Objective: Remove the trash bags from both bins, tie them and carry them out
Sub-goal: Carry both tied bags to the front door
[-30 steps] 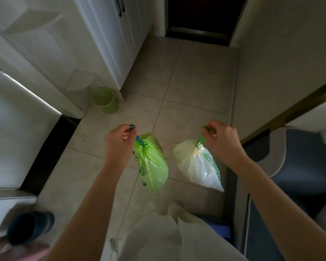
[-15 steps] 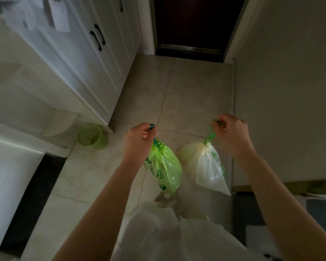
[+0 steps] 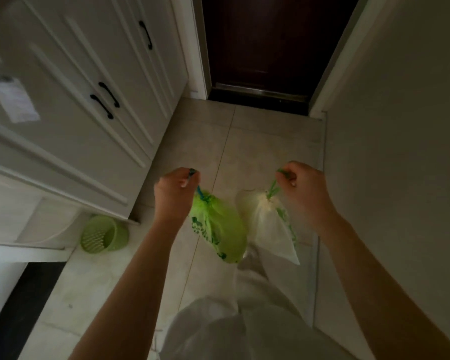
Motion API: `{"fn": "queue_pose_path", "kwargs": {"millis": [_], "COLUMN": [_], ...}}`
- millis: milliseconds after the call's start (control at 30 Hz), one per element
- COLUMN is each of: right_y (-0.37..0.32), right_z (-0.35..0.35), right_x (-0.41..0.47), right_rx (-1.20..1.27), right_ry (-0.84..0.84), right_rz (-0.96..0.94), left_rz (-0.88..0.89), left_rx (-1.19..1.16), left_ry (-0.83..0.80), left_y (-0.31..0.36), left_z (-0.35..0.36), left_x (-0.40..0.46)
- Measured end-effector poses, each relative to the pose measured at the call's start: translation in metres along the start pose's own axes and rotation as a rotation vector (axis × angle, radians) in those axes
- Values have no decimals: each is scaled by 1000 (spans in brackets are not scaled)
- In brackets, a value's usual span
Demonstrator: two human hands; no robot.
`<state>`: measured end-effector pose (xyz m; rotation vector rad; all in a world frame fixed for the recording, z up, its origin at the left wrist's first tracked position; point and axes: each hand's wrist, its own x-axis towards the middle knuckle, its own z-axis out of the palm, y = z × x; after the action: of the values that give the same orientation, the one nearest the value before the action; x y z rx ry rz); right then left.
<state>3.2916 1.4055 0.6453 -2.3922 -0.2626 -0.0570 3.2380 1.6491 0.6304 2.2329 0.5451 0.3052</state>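
Note:
My left hand (image 3: 173,192) is shut on the blue drawstring of a tied green trash bag (image 3: 218,229), which hangs below it above the floor. My right hand (image 3: 305,189) is shut on the green drawstring of a tied white trash bag (image 3: 269,227), which dangles beside the green one. The two bags hang close together, nearly touching. A small green bin (image 3: 104,236) stands with no bag in it on the floor at the left, by the foot of the cabinet.
White cabinets (image 3: 89,105) with black handles line the left side. A plain wall (image 3: 400,152) runs along the right. A dark door (image 3: 268,42) with a metal threshold closes the corridor ahead. Beige floor tiles (image 3: 257,141) lie between.
The view has advanced along the corridor towards the dark door; the door looks nearer and the green bin has dropped back to my left. Both hands keep their hold on the bags.

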Motion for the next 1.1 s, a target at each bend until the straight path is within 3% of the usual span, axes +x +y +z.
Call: {"fn": "queue_pose_path", "kwargs": {"millis": [100, 867, 1100], "right_y": [14, 74, 96], "right_z": [-5, 30, 55], "right_x": [70, 552, 681], "right_rx": [-6, -67, -13], "right_ry": [-12, -93, -202], "right_rz": [-40, -28, -38], "left_rz": [-21, -75, -142], "left_rx": [-32, -10, -6], "left_ry": [71, -46, 22], "left_y": [14, 99, 119], "left_z": [18, 183, 228], "left_x": [57, 486, 599]}}
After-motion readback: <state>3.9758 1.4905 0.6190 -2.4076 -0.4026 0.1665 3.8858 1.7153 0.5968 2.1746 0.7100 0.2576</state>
